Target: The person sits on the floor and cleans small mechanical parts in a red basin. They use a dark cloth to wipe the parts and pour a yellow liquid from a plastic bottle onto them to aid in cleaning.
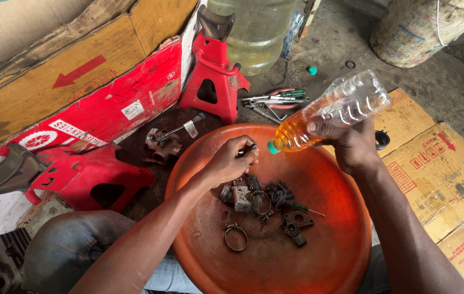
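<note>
My right hand (354,144) grips the plastic bottle (330,111) tilted, capped neck low over the orange basin (341,239); my left hand (229,160) pinches a small metal part (250,149) beneath, so drips stay contained.

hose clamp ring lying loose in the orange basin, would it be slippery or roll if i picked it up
The hose clamp is thin wire-like metal, so probably light and fairly stiff. Lying flat on the basin, it seems unlikely to roll. The parts beside it look grimy, so it may be slippery.

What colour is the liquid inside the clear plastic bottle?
Amber-orange, seen in the head view, in the clear plastic bottle held by the right hand.
</note>
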